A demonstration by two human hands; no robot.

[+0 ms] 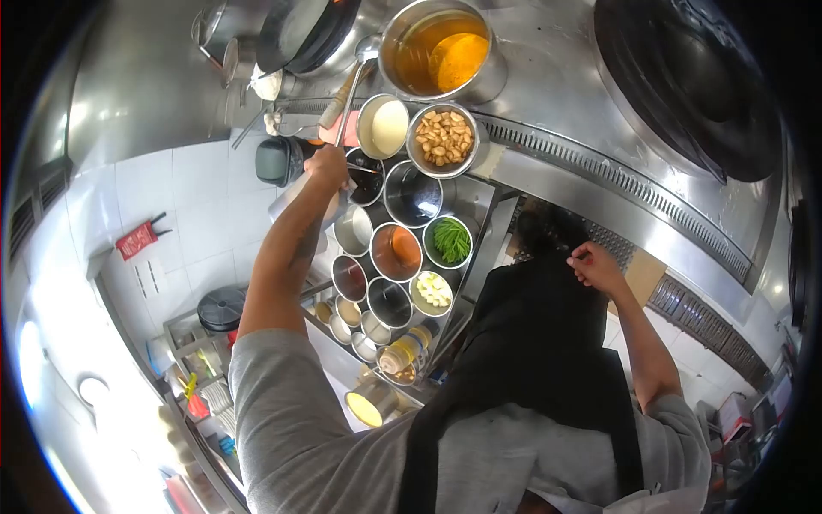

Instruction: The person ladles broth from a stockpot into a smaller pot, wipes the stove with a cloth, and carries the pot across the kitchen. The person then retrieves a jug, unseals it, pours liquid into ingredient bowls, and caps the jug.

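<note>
My left hand [327,168] is closed around the long handle of a metal ladle [368,48], whose bowl rests beside a large pot of orange-brown liquid [442,53]. Close to that hand are a container of creamy white liquid [383,126] and a dark sauce container [366,176]. A bowl of nuts [444,140] stands to their right. In front of the black apron, my right hand [597,267] hangs with its fingers curled together and nothing visible in them. It touches no container.
Containers hold chopped greens [451,240], orange-red sauce [396,253] and pale cubes [431,292]. Large black woks [676,86] stand on the steel range at right. A yellow-labelled bottle [406,347] lies near the lower containers. A metal shelf [205,428] stands at lower left.
</note>
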